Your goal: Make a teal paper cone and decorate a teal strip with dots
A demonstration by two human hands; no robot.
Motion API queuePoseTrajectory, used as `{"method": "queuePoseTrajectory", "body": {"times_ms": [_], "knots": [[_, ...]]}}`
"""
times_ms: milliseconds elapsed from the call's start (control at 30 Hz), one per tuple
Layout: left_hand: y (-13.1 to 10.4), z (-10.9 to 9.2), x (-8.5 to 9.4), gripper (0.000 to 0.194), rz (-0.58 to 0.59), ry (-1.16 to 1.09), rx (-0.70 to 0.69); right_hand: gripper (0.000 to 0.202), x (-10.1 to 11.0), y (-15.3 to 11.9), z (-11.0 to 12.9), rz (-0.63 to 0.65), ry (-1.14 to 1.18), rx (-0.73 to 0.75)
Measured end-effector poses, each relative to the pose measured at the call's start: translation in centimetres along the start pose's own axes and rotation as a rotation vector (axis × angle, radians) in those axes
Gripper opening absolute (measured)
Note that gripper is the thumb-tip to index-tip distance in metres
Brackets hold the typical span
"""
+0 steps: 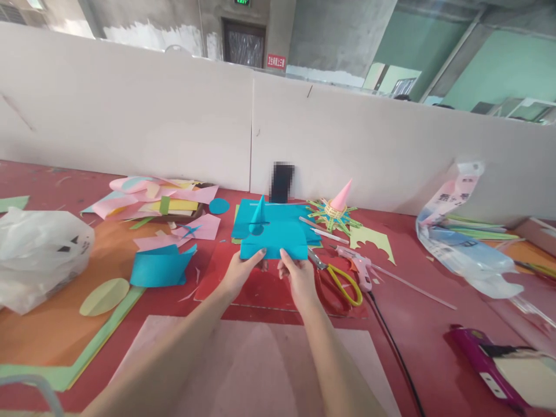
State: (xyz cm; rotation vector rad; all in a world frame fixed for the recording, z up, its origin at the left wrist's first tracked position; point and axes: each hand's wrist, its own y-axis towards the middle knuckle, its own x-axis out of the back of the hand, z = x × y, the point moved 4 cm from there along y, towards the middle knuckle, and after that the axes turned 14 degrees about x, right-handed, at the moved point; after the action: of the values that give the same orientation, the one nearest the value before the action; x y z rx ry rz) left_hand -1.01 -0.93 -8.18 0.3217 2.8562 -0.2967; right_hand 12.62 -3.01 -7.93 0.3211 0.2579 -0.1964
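Observation:
A blue sheet of paper (278, 243) with a round bite cut from its upper left edge is held above the table. My left hand (244, 267) pinches its lower edge, thumb on top. My right hand (299, 277) grips the same edge a little to the right, fingers curled beneath. Just behind the sheet stands a blue paper cone (259, 213), its base partly hidden. More blue paper (243, 213) lies under and behind these. Right of my right hand are yellow-handled scissors (345, 284) and a pink hot glue gun (358, 267).
A pink cone (341, 197) stands on a spiky paper piece at the back right. Paper scraps (174, 200) and a curled blue strip (158, 267) lie left, near a white plastic bag (41, 249). A purple power strip (486, 365) sits front right. A white partition (174, 121) rises behind.

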Motion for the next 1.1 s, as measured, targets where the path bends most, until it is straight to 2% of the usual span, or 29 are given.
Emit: {"method": "queuePoseTrajectory", "body": {"times_ms": [433,600,767,867,1000,1100], "knots": [[0.0,-0.1,-0.1,0.025,0.068,-0.035,0.024,0.027,-0.4,0.2,-0.5,-0.055,0.071,-0.027],[0.1,0.0,-0.5,0.025,0.065,-0.015,0.021,0.028,-0.9,0.0,-0.6,0.003,0.056,-0.046],[0.2,0.2,-0.8,0.026,0.097,0.055,-0.003,0.043,-0.7,-0.8,-0.6,0.033,0.078,-0.008],[0.1,0.2,-0.9,0.028,0.128,0.095,-0.023,0.050,-0.2,-0.8,-0.6,0.022,-0.003,0.020],[-0.3,-0.3,-1.0,0.029,0.139,0.113,-0.032,0.035,0.4,-0.5,0.0,0.012,-0.107,0.079],[-0.7,-0.7,-1.1,0.033,0.134,0.129,-0.019,0.035,1.0,-0.4,0.5,-0.030,-0.195,0.116]]}}
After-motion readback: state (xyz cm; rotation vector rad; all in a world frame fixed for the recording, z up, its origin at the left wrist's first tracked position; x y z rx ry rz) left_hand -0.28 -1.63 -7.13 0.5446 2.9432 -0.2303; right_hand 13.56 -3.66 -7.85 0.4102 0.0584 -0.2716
